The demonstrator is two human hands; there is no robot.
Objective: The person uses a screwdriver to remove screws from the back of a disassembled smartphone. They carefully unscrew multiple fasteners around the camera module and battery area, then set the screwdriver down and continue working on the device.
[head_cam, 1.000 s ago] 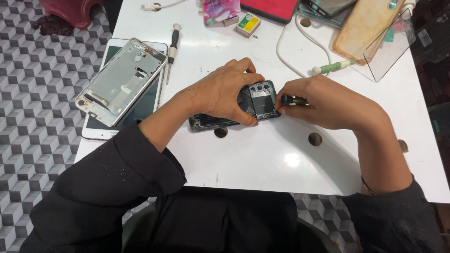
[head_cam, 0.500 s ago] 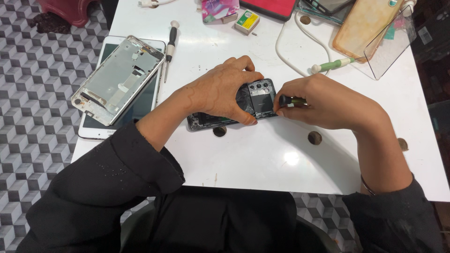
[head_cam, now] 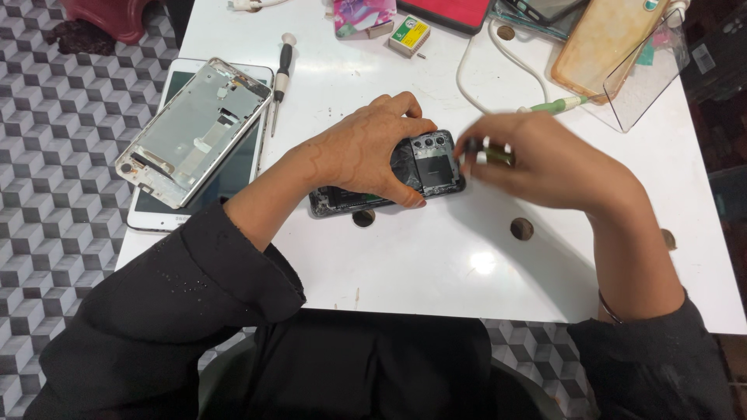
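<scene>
Your left hand (head_cam: 366, 152) lies flat over the opened dark phone (head_cam: 389, 179), fingers curled down and thumb at its near edge, pinning it to the white surface (head_cam: 436, 257). The phone sits near the middle of the surface, its camera end uncovered and pointing toward 3 o'clock. Your right hand (head_cam: 545, 159) hovers just beside that end, at 3 o'clock from the phone, fingers pinched around a small dark tool with a brassy middle (head_cam: 490, 153) (it is blurred, so its exact kind cannot be told). The tool's tip is close to the phone's camera corner; whether it touches cannot be told.

At 9 o'clock from the phone, a stripped silver phone frame (head_cam: 194, 128) rests tilted on top of a white tablet (head_cam: 226, 183) that overhangs the surface's left edge. A black-handled screwdriver (head_cam: 280, 78) lies just to the right of them, at about 10 o'clock from your left hand. At 12 o'clock, well apart, are a small yellow-and-green box (head_cam: 410, 35) and a white cable (head_cam: 498, 66). A green-and-white pen-like tool (head_cam: 556, 105) lies at 1 o'clock, near a clear plastic case (head_cam: 646, 74).
</scene>
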